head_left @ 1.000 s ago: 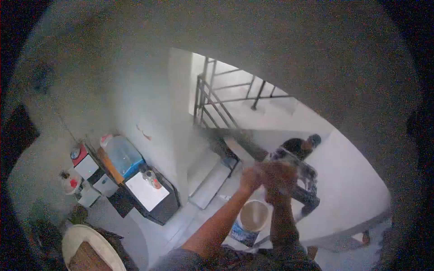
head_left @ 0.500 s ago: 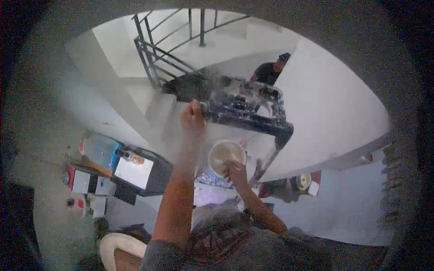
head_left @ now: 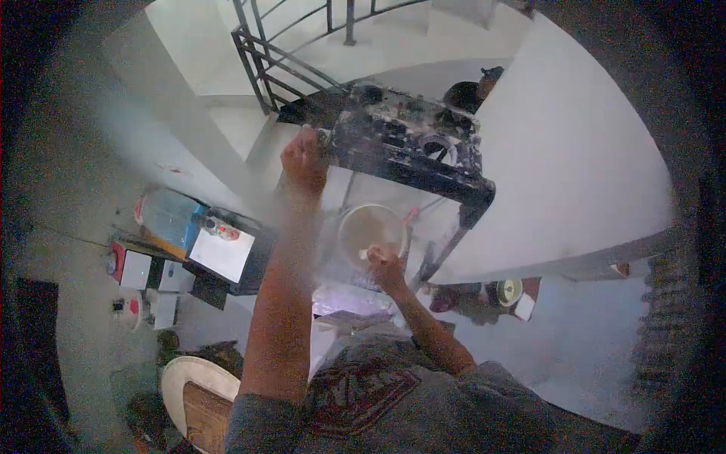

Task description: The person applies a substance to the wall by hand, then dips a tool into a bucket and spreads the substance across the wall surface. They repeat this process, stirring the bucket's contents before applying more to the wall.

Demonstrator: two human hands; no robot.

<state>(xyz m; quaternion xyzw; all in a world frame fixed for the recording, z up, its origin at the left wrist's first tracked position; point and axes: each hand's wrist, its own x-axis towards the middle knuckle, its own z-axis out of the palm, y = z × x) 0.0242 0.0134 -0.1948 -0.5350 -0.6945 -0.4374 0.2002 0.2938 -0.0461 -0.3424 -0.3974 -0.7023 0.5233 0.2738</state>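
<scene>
A dark, paint-spattered stand [head_left: 408, 172] with a cluttered-looking top and a sloping leg is in front of me. At its left corner my left hand [head_left: 304, 160] is closed in a fist, against the frame. Below the stand is a round white bucket [head_left: 347, 221] with beige contents [head_left: 368, 225]. My right hand [head_left: 384, 266] is closed over the bucket's near side. A small whitish bit shows at its fingers, too blurred to name.
Dark stair railings [head_left: 291, 72] stand beyond, near a partly hidden person [head_left: 467, 92]. At left are a blue-and-clear bin [head_left: 172, 219] and a white panel [head_left: 221, 256]. A pale rounded chair [head_left: 175, 382] is lower left. A round yellowish item [head_left: 510, 290] lies right.
The view has shifted, so the stand, bucket and both hands appear higher. My right hand has moved from inside the bucket toward its near rim. My left hand stays at the stand's corner.
</scene>
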